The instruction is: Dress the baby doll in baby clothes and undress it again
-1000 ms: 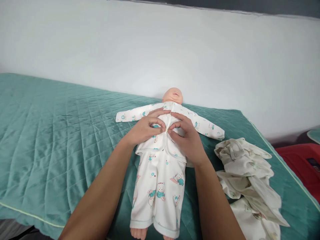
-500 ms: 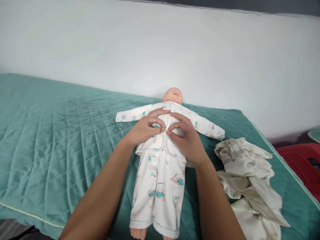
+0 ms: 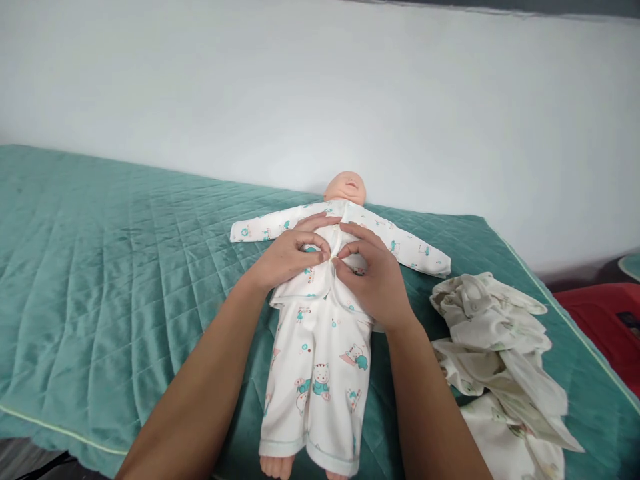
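Note:
A baby doll (image 3: 346, 187) lies on its back, dressed in a white printed jacket (image 3: 300, 290) and white printed trousers (image 3: 320, 380) with cartoon animals. Both sleeves stretch out sideways. My left hand (image 3: 295, 250) pinches the jacket's front edge between thumb and index finger, its other fingers resting on the doll's chest. From the other side, my right hand (image 3: 373, 267) pinches the opposite front edge at the same spot. The two pairs of fingertips nearly meet at the middle opening. Whatever fastener lies between them is too small to make out.
Crumpled white clothes (image 3: 495, 353) with a printed pattern lie to the right of the doll. A green quilted cover (image 3: 125, 280) spreads under everything. Behind it stands a white wall (image 3: 250, 87). A red object (image 3: 600, 313) shows beyond the right edge.
Both hands stay at the same place on the jacket front, with only slight finger movement. The view has shifted very slightly.

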### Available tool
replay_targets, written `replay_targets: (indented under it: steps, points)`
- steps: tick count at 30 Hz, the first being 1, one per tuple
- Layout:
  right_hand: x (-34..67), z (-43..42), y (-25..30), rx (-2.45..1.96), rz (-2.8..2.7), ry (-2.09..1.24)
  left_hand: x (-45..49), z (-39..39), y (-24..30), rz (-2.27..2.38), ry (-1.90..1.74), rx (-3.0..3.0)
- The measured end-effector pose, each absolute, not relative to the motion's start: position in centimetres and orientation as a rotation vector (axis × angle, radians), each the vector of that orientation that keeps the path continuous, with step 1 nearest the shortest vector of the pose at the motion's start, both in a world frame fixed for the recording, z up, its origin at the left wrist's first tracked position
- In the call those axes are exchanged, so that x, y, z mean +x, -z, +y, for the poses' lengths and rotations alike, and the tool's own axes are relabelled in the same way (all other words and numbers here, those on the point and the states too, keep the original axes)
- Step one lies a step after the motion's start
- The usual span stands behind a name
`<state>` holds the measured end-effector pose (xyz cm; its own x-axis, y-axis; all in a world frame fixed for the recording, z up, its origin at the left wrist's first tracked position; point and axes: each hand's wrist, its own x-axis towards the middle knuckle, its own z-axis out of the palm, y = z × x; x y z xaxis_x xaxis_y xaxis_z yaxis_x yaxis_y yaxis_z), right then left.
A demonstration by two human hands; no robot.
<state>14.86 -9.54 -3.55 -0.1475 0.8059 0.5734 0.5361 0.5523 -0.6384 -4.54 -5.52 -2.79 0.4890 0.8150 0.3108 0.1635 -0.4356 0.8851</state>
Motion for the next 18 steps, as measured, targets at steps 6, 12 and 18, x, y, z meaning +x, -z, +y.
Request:
replay_targets:
  steps: [6, 12, 18]
  points:
    - [14.75, -9.67, 3.52, -1.059, -1.827, -0.342, -4.52, -5.49, 2.83, 0.818, -0.973, 1.875]
    - [15.16, -9.48, 3.62, -1.051, -1.749, -0.502, -4.5, -5.42, 2.77, 0.827, -0.951, 1.85]
    - [15.1, -9.54, 3.46, -1.089, -1.695, -0.57, -4.84, -5.27, 2.69, 0.764, -0.915, 1.837]
